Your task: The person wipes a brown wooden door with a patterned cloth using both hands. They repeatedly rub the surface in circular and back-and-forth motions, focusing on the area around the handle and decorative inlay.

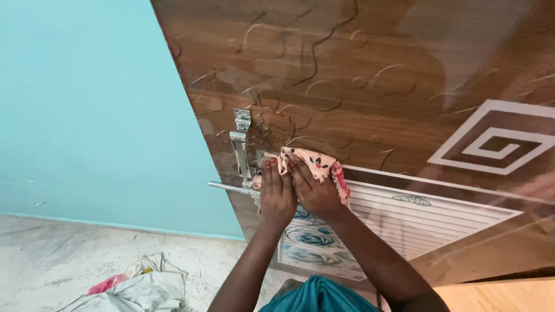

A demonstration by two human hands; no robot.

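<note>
Both hands press a floral cloth (315, 164) flat on the wooden door (370, 86), just right of the metal latch (243, 147). The left hand (276, 193) lies open beside the right hand (315, 190), whose fingers pin the cloth. Good wiping here needs even pressure and short strokes, so the cloth doesn't snag the latch. The door's edge lies just left of the latch; right of it the panel gives broad room.
</note>
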